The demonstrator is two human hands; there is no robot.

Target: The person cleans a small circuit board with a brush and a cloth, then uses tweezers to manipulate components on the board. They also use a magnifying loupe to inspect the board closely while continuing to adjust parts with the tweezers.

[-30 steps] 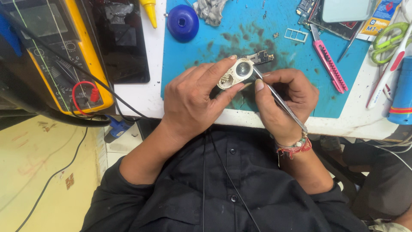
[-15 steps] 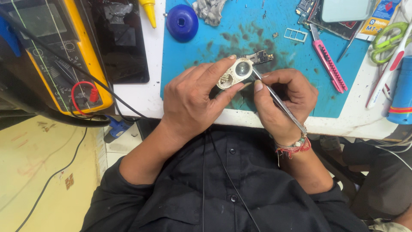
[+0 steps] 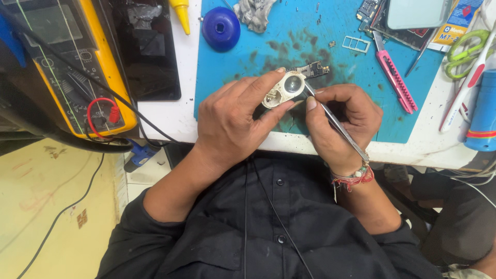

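My left hand [image 3: 232,124] has its grip clamped on a small silver part [image 3: 282,89], held just above the blue mat [image 3: 341,62] near the desk [image 3: 170,116] edge. Right hand [image 3: 338,116] is pinched tight on tweezers [image 3: 333,120], tips touching the part, with a pink cutter [image 3: 395,80] lying off to the right.

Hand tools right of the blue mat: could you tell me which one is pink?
The utility knife, lying diagonally on the mat's right edge; the scissors beside it have green handles.

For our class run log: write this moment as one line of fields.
left hand: holds small silver part | right hand: tweezers tip at part | under: blue mat
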